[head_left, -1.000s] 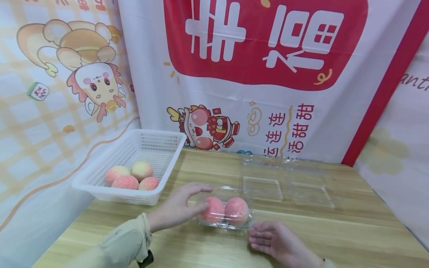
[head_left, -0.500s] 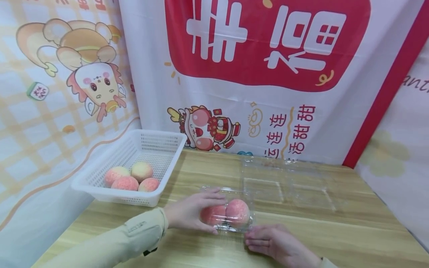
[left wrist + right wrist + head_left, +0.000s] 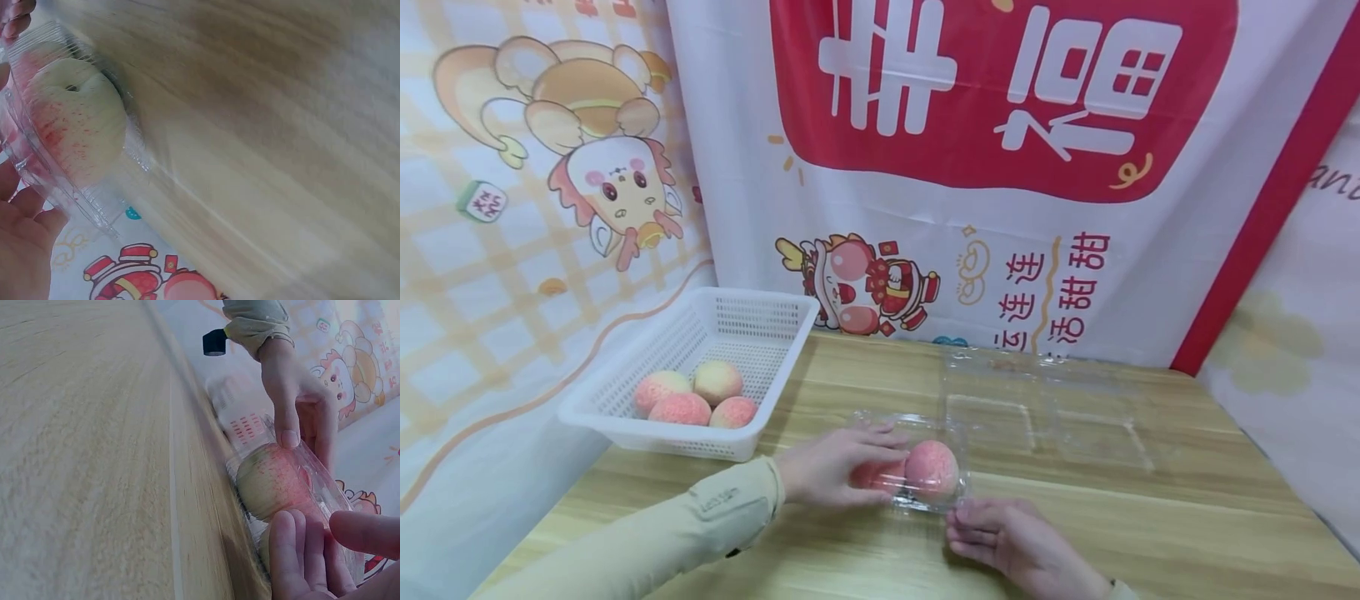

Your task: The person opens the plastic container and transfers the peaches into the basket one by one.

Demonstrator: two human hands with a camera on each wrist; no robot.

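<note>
My left hand (image 3: 831, 472) grips the clear box (image 3: 917, 467) w/ two peaches (image 3: 931, 468), mid-table (image 3: 1187, 533), fingers curled over its lid. My right hand (image 3: 1007, 546) lies at its front right corner, fingers loosely bent; can't tell if touching. White basket (image 3: 752, 333) w/ four peaches left; empty clear trays (image 3: 1045, 417) just behind.

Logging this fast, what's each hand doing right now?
Left hand: grips the clear clamshell box of peaches.
Right hand: fingers on the box's near corner; grip unclear.
</note>
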